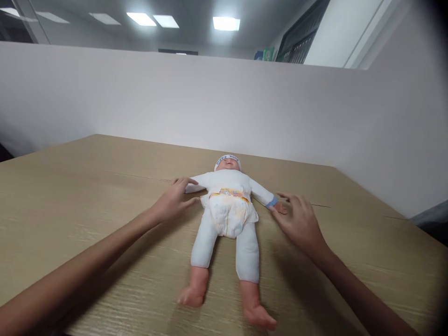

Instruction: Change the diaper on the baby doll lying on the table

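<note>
A baby doll [228, 179] with a white cloth body lies on its back, arms spread and bare feet toward me. A white diaper [229, 214] with an orange patterned waistband is wrapped around its hips, its side edges sticking out. My left hand [177, 200] is beside the doll's arm on the left, fingers apart, the thumb close to the diaper's edge. On the other side, my right hand [297, 219] hovers by the doll's blue-cuffed hand [280, 207], thumb and fingers spread. Whether either hand touches the doll is hard to tell.
The doll rests on a wide wooden table [115, 186]. A white partition [196, 102] rises behind the table's far edge and along the right. Beyond it, ceiling lights [227, 23] and a green package [268, 54] show.
</note>
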The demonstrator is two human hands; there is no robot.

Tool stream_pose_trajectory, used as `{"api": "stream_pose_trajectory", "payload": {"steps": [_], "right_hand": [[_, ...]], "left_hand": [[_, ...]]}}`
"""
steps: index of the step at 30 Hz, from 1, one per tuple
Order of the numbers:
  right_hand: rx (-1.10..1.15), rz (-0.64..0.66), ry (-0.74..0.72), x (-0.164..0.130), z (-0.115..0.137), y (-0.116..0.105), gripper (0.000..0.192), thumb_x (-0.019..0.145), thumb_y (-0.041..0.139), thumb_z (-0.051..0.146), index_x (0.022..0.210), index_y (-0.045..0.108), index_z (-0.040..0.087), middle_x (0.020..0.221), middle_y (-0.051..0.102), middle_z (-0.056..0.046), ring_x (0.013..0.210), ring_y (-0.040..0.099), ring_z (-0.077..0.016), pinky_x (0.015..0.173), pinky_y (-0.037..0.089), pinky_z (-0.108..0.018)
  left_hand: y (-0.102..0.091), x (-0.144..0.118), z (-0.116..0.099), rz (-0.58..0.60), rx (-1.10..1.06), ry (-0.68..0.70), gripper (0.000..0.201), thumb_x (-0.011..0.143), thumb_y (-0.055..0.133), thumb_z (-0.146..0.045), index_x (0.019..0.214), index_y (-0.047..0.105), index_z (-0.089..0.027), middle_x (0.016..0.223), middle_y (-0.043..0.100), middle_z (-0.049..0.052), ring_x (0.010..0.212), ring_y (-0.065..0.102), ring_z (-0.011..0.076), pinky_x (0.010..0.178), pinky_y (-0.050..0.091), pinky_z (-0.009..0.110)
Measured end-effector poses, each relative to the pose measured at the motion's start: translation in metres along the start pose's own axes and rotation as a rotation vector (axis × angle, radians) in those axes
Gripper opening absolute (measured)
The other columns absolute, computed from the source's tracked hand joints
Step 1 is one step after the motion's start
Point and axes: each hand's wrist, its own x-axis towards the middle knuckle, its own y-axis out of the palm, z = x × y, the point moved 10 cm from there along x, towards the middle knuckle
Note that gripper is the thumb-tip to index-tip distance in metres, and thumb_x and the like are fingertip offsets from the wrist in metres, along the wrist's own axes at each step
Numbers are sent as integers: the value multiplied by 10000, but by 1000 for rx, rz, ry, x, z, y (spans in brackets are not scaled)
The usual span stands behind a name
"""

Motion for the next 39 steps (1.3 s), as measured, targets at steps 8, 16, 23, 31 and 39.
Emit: {"api": "stream_pose_trajectory", "payload": {"steps": [8,16,23,31,39], "right_hand": [[-36,334,69,70,4,86,249,987,615,358,1102,738,175,1126,796,-158,1014,725,-303,827,488,-341],[115,349,92,29,51,17,338,988,534,343,1259,712,248,1183,803,-73,1011,730,-291,808,498,-345],[386,473,24,-95,107,-89,416,953,655,427,1353,709,326,1232,782,-75,1060,725,-328,855,582,-397],[314,824,35,-238,165,-96,544,855,620,231,1375,714,361,1346,726,-85,1246,671,-306,1028,550,-413],[488,841,138,-306,165,-6,608,742,550,143,1287,770,298,1242,799,-73,1172,732,-255,1018,548,-336]], "left_hand": [[39,84,27,128,277,-121,535,853,740,-408,1320,631,-170,1339,722,192,1288,614,408,1053,476,474],[-13,-18,-31,106,114,-248,467,820,727,-498,1155,563,-218,1089,774,118,941,731,346,713,491,371],[30,-247,-118,229,-337,-242,472,770,800,-386,1184,577,-348,1076,764,63,952,759,357,712,567,411],[72,-393,-114,245,-451,-298,437,1024,648,-502,1389,686,-266,1310,728,108,1252,676,353,1061,568,520],[82,-447,-104,286,-502,-349,349,1056,672,-427,1335,676,-218,1386,672,112,1174,690,261,990,620,466]]}}
